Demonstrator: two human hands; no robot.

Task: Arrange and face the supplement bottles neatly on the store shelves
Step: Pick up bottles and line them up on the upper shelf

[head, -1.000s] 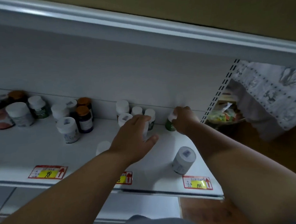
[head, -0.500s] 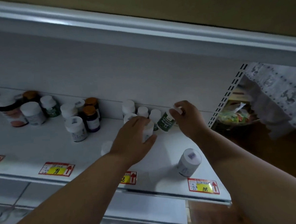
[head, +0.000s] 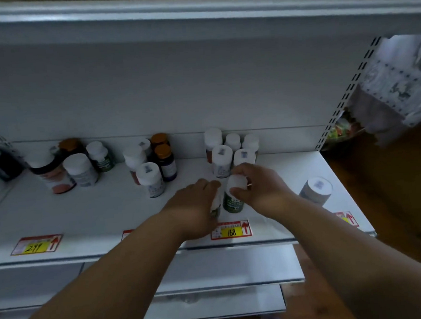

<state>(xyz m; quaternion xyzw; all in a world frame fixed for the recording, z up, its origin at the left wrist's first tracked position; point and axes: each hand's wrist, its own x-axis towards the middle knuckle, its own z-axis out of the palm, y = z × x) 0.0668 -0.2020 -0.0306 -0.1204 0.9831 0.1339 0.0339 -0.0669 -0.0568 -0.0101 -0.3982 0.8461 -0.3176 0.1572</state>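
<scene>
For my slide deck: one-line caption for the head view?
Both hands, left and right, set green-labelled bottles at the shelf front.

Head view: worn on the head, facing forward and down onto the white shelf (head: 88,212).
Nearness: close, at arm's reach.
Shared: single view only.

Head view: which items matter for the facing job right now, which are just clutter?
In the job:
- green-label bottle, held by the right hand
- bottle under the left hand, mostly hidden
- white-capped cluster behind
- lone bottle at right
- 168 price tag

Lying about:
- patterned sheet
- colourful packet beyond the shelf upright
</scene>
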